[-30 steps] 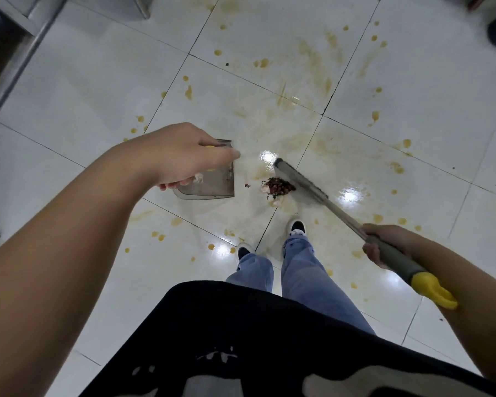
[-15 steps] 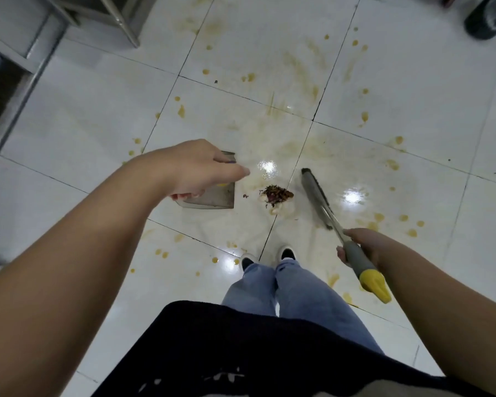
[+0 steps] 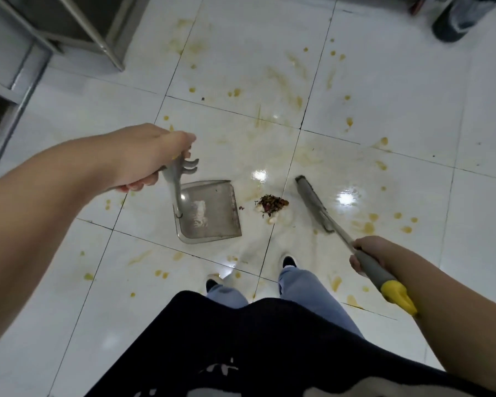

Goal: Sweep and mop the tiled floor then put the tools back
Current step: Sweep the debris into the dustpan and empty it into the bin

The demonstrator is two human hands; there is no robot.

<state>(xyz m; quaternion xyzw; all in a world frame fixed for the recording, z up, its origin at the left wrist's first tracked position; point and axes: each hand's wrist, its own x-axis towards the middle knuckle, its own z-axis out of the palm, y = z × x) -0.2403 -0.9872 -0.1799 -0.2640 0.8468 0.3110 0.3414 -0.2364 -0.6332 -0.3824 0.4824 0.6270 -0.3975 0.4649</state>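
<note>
A grey dustpan [image 3: 212,213] sits on the white tiled floor [image 3: 384,81], its open side facing right. My left hand [image 3: 143,156] grips the top of its upright handle. A small pile of dark and pale debris [image 3: 271,204] lies just right of the pan. Right of the pile, the grey broom head [image 3: 312,203] rests on the floor. My right hand [image 3: 370,253] grips the broom's grey handle just above its yellow end. Yellow-brown stains and smears are spread over the tiles.
Metal furniture legs and a frame [image 3: 92,30] stand at the upper left. A dark round object [image 3: 455,21] is at the top right corner. My feet [image 3: 288,260] are just below the pan and the pile.
The broom head has drawn back to the right of the debris pile. The dustpan, earlier mostly hidden under my left hand, now shows in full beside the pile.
</note>
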